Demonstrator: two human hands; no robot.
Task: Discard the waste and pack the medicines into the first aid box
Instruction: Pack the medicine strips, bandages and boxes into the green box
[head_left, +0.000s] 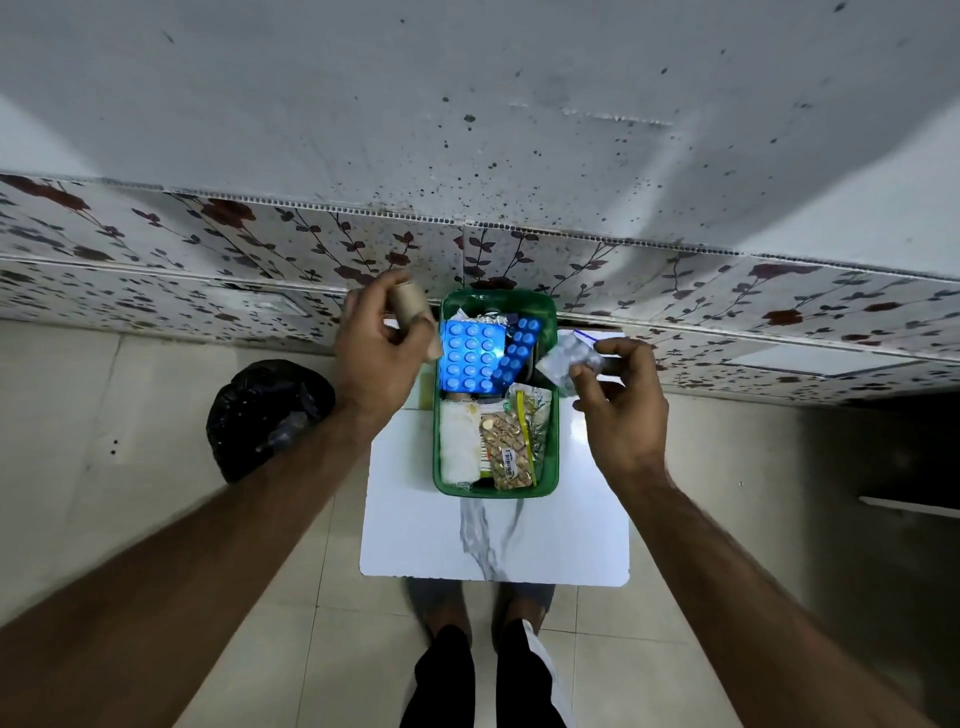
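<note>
A green first aid box (550, 467) stands on a small white table (415, 535). Inside lie two blue blister packs (470, 358), a white gauze roll (458, 447) and a gold tablet strip (506, 452). My left hand (382, 358) hovers just left of the box, closed around a brown cardboard roll (408, 301). My right hand (618, 405) is to the right of the box and pinches a small clear plastic pouch of white tablets (569, 361) above the box's right rim.
A black waste bag (265, 410) sits on the tiled floor to the left of the table. A floral-patterned wall panel (208, 244) runs behind the table. My feet (488, 670) stand under the table's near edge. A dark recess lies at right.
</note>
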